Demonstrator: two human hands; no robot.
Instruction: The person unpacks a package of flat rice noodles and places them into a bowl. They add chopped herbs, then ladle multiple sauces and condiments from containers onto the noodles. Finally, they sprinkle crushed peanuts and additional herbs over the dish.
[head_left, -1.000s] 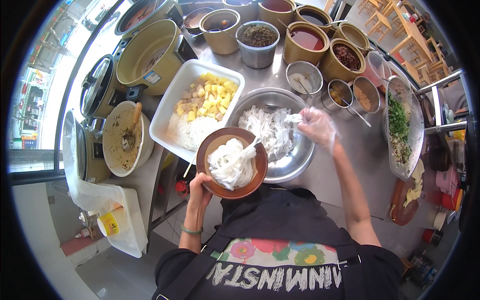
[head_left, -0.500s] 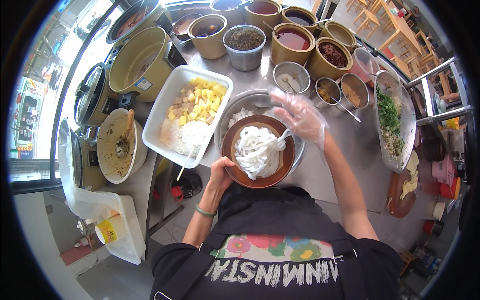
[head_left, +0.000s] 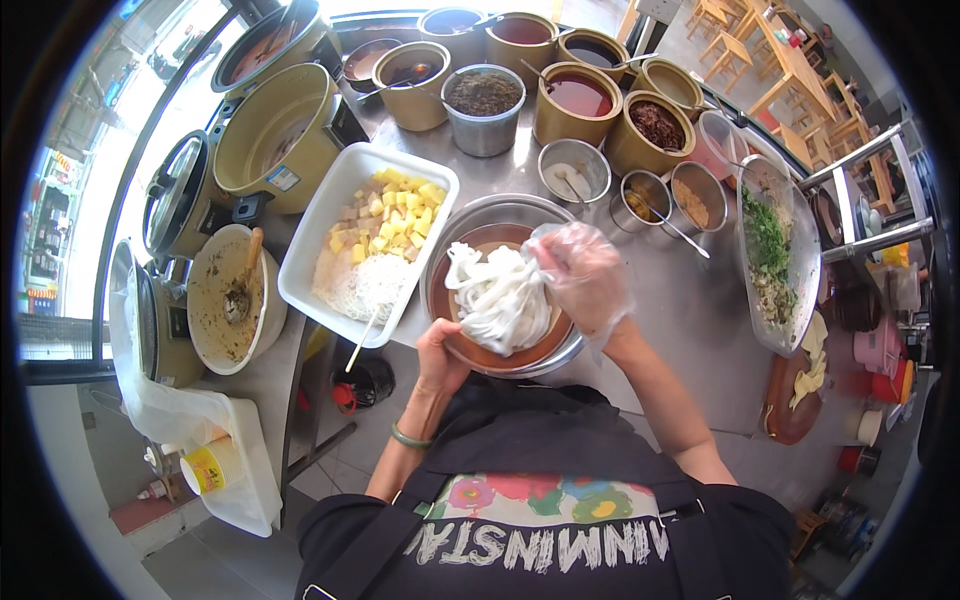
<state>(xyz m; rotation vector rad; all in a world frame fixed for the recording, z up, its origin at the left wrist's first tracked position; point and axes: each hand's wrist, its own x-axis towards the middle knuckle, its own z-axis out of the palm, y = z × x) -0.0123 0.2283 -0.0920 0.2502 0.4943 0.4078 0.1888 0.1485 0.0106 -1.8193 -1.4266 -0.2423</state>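
A brown bowl (head_left: 468, 351) with thick white noodles (head_left: 500, 300) piled in it is held in front of my body, over a metal basin (head_left: 520, 203). My left hand (head_left: 440, 360) grips the bowl's near left rim, with the thumb on top. My right hand (head_left: 582, 275) wears a clear plastic glove. Its fingers are curled closed around the noodles at the right side of the pile, and strands spread leftward from them. The glove and fingers hide part of the bowl's right rim. Whatever lies in the basin is mostly covered by the bowl.
Left of the basin stands a white tray (head_left: 300, 270) with yellow cubes and thin white shreds. Tan pots of sauces (head_left: 577, 122) line the back. Small metal cups (head_left: 645, 222) with spoons stand to the right, near a tray of chopped greens (head_left: 768, 235). A mixing bowl (head_left: 205, 315) sits at left.
My right hand has come down and inward from hovering spread beside the bowl, and its fingers have closed on the noodles. The noodle pile has shifted left and up. My left hand still holds the bowl.
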